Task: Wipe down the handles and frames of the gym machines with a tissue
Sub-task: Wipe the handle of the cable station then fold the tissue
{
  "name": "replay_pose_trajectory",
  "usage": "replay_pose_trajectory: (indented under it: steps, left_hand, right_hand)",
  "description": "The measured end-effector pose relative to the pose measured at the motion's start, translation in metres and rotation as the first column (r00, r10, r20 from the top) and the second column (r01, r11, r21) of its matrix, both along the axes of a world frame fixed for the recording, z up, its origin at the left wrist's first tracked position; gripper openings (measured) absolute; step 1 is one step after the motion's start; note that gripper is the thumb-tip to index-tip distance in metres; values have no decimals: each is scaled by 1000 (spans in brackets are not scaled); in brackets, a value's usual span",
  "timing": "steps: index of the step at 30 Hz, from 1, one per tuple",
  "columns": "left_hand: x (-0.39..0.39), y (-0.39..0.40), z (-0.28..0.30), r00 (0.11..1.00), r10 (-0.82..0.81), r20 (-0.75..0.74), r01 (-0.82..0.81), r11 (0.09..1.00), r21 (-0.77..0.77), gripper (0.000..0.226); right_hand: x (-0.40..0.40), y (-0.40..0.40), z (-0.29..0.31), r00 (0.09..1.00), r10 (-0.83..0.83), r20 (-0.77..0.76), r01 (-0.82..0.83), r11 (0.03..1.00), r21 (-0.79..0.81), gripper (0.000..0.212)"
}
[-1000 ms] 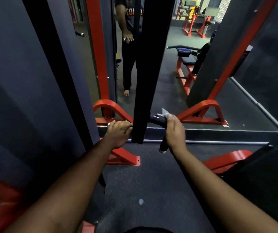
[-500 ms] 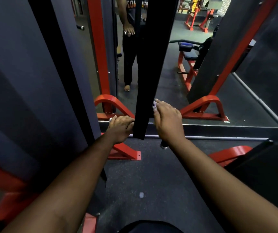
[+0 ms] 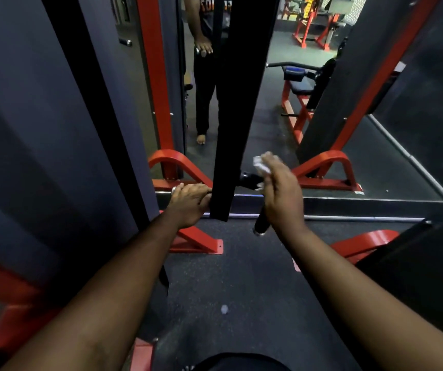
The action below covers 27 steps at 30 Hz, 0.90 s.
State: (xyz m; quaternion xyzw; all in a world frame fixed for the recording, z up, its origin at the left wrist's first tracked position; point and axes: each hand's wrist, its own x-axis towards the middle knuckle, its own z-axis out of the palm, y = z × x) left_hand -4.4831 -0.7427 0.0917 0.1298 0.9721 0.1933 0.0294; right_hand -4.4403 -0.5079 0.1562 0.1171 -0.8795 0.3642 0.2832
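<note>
The left hand (image 3: 191, 203) grips the bar's (image 3: 249, 180) left end, fingers curled round it, w/ a shiny cap by the thumb. A black post (image 3: 237, 103) hangs down in front, btwn the two hands. The right hand (image 3: 279, 195) lies over the bar's black grip, fingers bent round a white tissue (image 3: 261, 164) that pokes out past the fingertips. The grip's end sticks out below the wrist. Red frame feet (image 3: 199, 241) sit on the dark floor (image 3: 241, 290). A mirror (image 3: 322, 129) behind shows a person standing.
</note>
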Motion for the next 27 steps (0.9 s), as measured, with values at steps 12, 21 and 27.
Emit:
replay_pose_trajectory:
  steps: [12, 21, 27]
  left_hand:
    - [-2, -1, -6, 1000, 3, 27, -3, 1000, -13, 50]
    - [-3, -6, -11, 1000, 20, -2, -20, 1000, -11, 39]
    - [4, -1, -3, 999, 27, -38, -27, 1000, 5, 30]
  right_hand:
    - [12, -1, -28, 990, -133, -50, 139, 823, 550, 45]
    - [5, -22, -14, 994, -87, 71, 52, 918, 393, 41]
    - [-5, 10, -9, 926, -239, 292, 217, 970, 106, 50]
